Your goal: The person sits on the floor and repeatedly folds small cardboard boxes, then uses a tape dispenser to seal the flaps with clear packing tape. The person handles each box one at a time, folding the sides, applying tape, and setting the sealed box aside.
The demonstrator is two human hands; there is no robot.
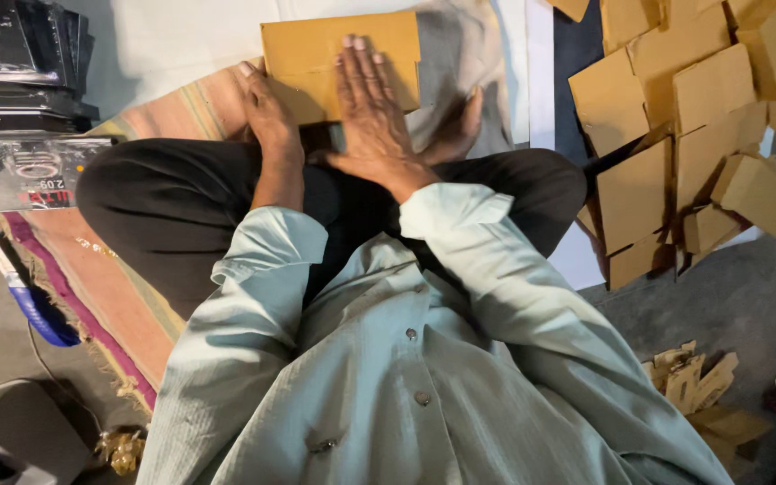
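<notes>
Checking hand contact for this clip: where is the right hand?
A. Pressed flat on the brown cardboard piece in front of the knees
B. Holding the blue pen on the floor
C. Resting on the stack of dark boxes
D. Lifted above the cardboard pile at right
A: the right hand lies palm down, fingers spread, on the cardboard piece, while the left hand steadies its left edge.

Brown envelope (316,54) centre top; tan cardboard packets (675,117) heaped right; dark boxes (20,72) left.
</notes>
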